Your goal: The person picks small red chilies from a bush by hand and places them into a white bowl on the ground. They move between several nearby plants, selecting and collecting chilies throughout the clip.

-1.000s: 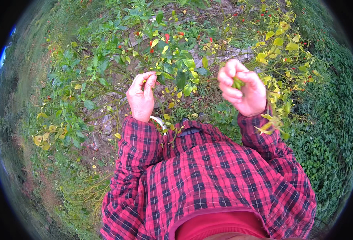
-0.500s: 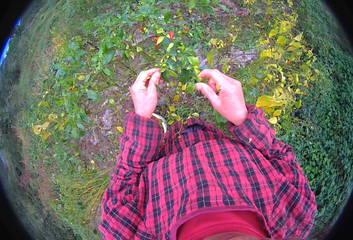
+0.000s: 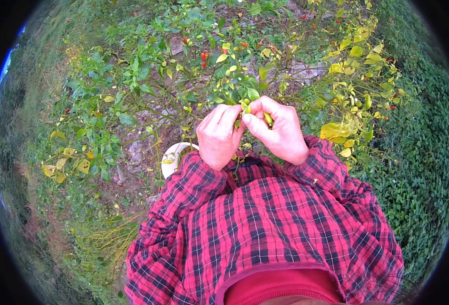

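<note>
My two hands meet in front of me at a pepper plant (image 3: 252,87) with green leaves and small green peppers. My left hand (image 3: 218,136) is closed, its fingertips against the plant's sprig; what they pinch is hidden behind the fingers. My right hand (image 3: 279,131) pinches at the same sprig with thumb and forefinger. A green chili pepper (image 3: 268,119) shows inside the curl of its fingers. Below the left hand, a white bucket (image 3: 168,161) stands partly covered by my plaid sleeve (image 3: 196,178).
Red peppers (image 3: 204,57) hang farther back among the leaves. Yellowing foliage (image 3: 336,131) grows at the right, before a dense green bank of plants (image 3: 417,168). Leafy branches (image 3: 99,112) spread at the left over bare soil (image 3: 138,152).
My left hand has moved right and a little nearer, up against the right hand. The right hand has shifted slightly left and nearer. More of the white bucket shows.
</note>
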Demonstrator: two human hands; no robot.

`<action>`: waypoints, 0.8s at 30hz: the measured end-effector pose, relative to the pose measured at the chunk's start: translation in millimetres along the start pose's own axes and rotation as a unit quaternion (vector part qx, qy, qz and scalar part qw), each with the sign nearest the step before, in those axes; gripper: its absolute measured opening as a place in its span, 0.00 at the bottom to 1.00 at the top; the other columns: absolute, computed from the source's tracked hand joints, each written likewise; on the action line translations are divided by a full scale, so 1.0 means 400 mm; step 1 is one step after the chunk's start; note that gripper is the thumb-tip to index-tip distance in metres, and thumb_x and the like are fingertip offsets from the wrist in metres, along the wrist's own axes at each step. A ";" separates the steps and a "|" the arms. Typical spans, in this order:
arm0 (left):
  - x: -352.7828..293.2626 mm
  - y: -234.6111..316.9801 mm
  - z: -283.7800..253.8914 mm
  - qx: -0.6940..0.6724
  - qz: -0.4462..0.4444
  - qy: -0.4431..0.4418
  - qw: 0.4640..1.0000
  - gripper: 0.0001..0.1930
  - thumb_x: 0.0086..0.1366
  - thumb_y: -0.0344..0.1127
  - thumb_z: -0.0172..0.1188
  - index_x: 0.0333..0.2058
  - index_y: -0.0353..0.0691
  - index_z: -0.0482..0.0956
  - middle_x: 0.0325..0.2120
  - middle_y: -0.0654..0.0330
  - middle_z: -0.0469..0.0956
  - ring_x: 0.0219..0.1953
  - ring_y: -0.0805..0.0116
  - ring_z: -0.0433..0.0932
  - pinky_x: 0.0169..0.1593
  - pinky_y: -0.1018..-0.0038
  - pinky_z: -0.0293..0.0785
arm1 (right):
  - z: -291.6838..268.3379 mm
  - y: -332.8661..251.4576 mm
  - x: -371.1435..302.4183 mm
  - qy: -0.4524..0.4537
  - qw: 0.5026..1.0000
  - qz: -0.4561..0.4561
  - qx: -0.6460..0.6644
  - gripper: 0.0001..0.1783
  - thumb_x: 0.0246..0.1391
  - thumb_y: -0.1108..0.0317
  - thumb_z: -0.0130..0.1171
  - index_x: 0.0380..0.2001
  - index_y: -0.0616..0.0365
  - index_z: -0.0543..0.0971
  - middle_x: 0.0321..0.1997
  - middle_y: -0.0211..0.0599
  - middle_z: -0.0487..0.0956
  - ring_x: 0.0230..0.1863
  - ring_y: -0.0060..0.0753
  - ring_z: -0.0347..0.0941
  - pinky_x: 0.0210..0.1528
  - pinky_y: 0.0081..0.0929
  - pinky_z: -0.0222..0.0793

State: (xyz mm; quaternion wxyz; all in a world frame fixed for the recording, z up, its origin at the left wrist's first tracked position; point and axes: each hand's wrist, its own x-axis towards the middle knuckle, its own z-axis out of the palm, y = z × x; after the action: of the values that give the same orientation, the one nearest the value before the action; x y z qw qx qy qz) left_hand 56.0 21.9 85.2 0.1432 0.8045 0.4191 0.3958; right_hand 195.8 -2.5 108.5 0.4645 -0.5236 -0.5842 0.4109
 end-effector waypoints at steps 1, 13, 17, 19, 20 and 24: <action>0.000 -0.004 -0.001 0.012 0.013 0.006 1.000 0.12 0.41 0.27 0.62 0.28 0.38 0.72 0.23 0.59 0.71 0.25 0.61 0.73 0.29 0.71 0.69 | 0.001 0.001 -0.003 -0.003 1.000 -0.012 0.008 0.07 0.47 0.68 0.57 0.25 0.61 0.71 0.14 0.24 0.66 0.18 0.11 0.59 0.19 0.16 0.57; 0.011 -0.041 -0.014 0.027 -0.105 0.030 0.994 0.05 0.52 0.28 0.58 0.25 0.35 0.71 0.19 0.56 0.69 0.19 0.59 0.70 0.23 0.73 0.67 | -0.030 -0.054 -0.038 -0.110 0.984 -0.110 0.087 0.05 0.49 0.69 0.51 0.27 0.59 0.71 0.18 0.23 0.68 0.20 0.12 0.61 0.21 0.15 0.56; 0.001 -0.069 -0.039 -0.101 -0.172 0.048 0.979 0.05 0.55 0.26 0.56 0.25 0.32 0.71 0.19 0.56 0.70 0.19 0.66 0.69 0.23 0.77 0.65 | -0.037 -0.032 -0.002 -0.144 0.908 0.093 0.383 0.14 0.51 0.57 0.47 0.28 0.59 0.67 0.21 0.30 0.66 0.15 0.15 0.53 0.18 0.12 0.50; 0.002 -0.076 -0.040 -0.129 -0.160 0.047 0.978 0.04 0.55 0.26 0.56 0.25 0.31 0.71 0.20 0.57 0.71 0.19 0.68 0.69 0.24 0.78 0.65 | -0.042 -0.008 0.020 -0.166 0.865 0.088 0.466 0.16 0.54 0.54 0.43 0.27 0.58 0.64 0.24 0.35 0.66 0.14 0.13 0.51 0.15 0.10 0.48; 0.000 -0.076 -0.040 -0.152 -0.168 0.034 0.973 0.04 0.54 0.25 0.57 0.25 0.31 0.71 0.21 0.57 0.72 0.20 0.69 0.70 0.25 0.78 0.65 | -0.044 0.001 0.024 -0.165 0.867 0.102 0.459 0.15 0.55 0.56 0.42 0.27 0.57 0.64 0.24 0.33 0.66 0.14 0.12 0.51 0.15 0.10 0.48; -0.002 -0.069 -0.037 -0.150 -0.136 0.023 0.979 0.04 0.53 0.24 0.57 0.26 0.31 0.71 0.22 0.56 0.72 0.23 0.67 0.71 0.26 0.77 0.66 | -0.036 0.016 0.047 -0.127 0.911 0.156 0.359 0.11 0.58 0.61 0.41 0.30 0.56 0.67 0.22 0.27 0.66 0.14 0.11 0.51 0.15 0.10 0.48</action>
State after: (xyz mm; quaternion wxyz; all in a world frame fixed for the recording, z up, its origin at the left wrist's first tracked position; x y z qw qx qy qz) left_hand 29.0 36.5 78.6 0.3044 0.7002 0.4635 0.4497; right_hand 211.1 16.9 107.8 0.4730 -0.3498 -0.3622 0.7230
